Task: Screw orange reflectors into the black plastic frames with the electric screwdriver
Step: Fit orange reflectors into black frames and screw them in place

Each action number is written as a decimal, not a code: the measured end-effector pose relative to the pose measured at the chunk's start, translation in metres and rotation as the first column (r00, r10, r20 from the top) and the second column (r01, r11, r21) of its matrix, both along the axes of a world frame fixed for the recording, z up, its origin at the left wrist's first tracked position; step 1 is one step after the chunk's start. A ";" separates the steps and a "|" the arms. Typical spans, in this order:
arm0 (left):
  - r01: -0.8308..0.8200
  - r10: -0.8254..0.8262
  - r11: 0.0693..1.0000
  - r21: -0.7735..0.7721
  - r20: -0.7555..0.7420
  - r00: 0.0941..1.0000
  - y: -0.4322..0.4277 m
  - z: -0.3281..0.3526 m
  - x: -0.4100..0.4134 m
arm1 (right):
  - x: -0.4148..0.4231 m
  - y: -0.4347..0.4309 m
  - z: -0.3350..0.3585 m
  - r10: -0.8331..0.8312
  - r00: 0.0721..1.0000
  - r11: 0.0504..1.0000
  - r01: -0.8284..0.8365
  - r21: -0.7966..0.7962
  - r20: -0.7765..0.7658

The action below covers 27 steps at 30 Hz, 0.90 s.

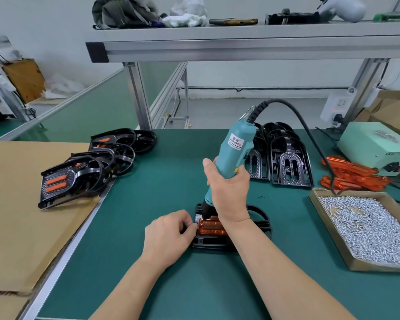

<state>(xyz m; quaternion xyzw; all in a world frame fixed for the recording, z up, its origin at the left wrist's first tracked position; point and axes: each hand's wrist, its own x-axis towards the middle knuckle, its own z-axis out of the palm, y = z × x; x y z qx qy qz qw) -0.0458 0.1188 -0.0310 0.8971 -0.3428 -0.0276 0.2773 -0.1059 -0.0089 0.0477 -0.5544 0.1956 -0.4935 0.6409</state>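
Orange reflector (pixel 211 228) lies between left hand (pixel 169 234) and right hand (pixel 229 192) gripping screwdriver (pixel 234 146).

I count one electric screwdriver (pixel 234 148) and two hands, left (pixel 169 232) and right (pixel 229 188). One black frame (pixel 208 243) at centre carries one orange reflector (pixel 213 227). At ten o'clock lie at least four finished frames (pixel 79 179). At one o'clock stand at least three empty frames (pixel 291 162). At three o'clock there is a heap of loose reflectors (pixel 353 176), too tangled to count. At four o'clock sits one tray (pixel 379 265) of countless screws (pixel 367 227).
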 end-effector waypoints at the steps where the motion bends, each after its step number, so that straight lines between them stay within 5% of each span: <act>1: 0.000 0.000 1.000 -0.001 -0.002 1.000 0.000 0.000 0.000 | -0.001 0.000 0.000 0.001 1.000 1.000 -0.001 0.004 0.007; 17: 0.018 -0.019 0.999 -0.036 -0.029 0.999 0.003 0.001 0.001 | -0.023 -0.015 0.032 0.073 0.991 0.995 -0.065 -0.073 0.115; 27: 0.016 -0.018 0.998 -0.062 -0.019 1.000 0.004 -0.002 0.002 | -0.065 -0.087 0.032 -0.105 0.994 0.949 0.091 0.301 0.033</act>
